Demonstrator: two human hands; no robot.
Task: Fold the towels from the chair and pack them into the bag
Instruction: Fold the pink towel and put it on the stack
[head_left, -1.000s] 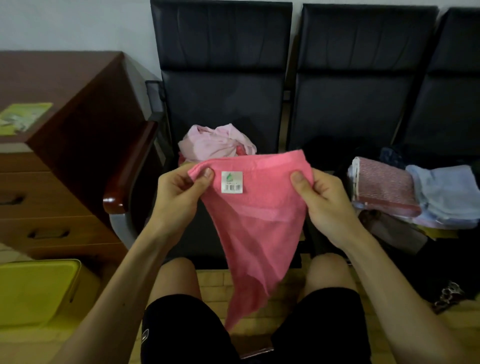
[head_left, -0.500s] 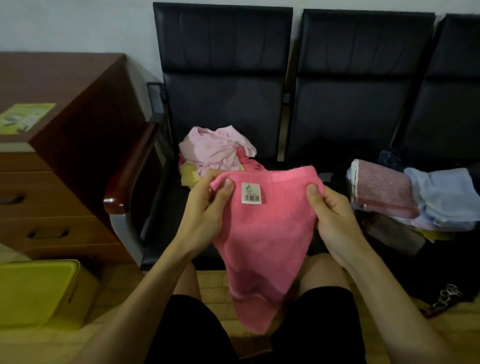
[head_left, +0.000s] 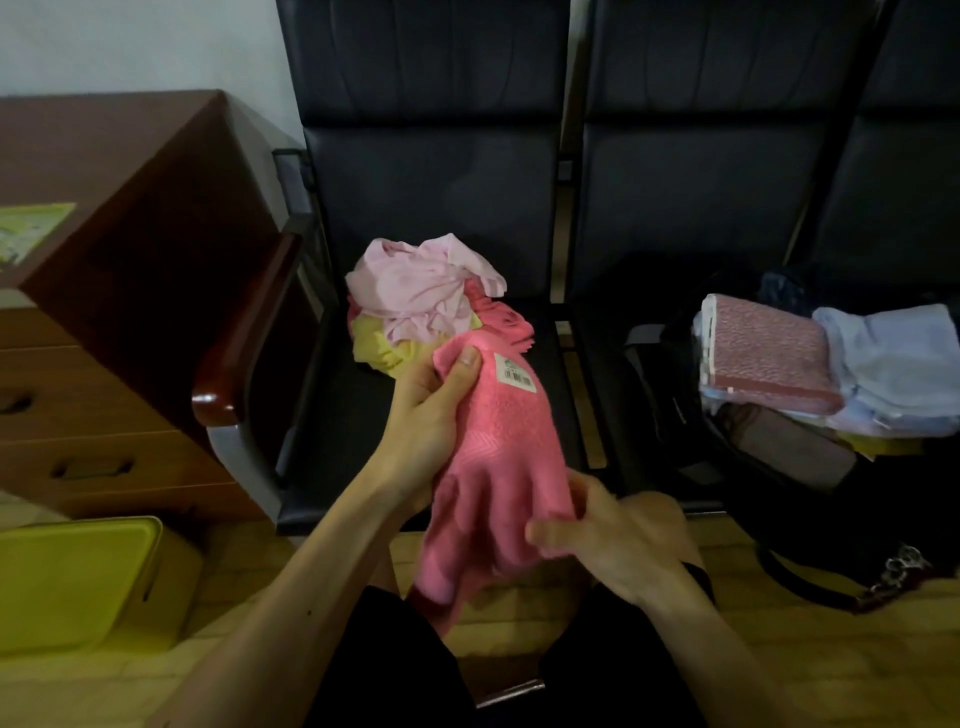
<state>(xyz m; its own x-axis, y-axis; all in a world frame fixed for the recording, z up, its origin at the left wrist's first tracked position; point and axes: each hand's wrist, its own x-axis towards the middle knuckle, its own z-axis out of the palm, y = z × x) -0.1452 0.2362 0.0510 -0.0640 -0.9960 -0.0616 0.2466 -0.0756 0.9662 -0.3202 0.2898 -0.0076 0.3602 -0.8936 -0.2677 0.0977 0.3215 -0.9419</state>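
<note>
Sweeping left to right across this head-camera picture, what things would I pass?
yellow box → wooden armrest → loose towel pile → folded red-speckled towel → folded light blue towels. The held pink towel overlaps the pile, so it is left out.

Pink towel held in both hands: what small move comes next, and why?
Probably the right hand lifts the lower part up to the left hand, halving the pink towel: it hangs bunched and unfolded, left gripping the top, right lower down.
</note>
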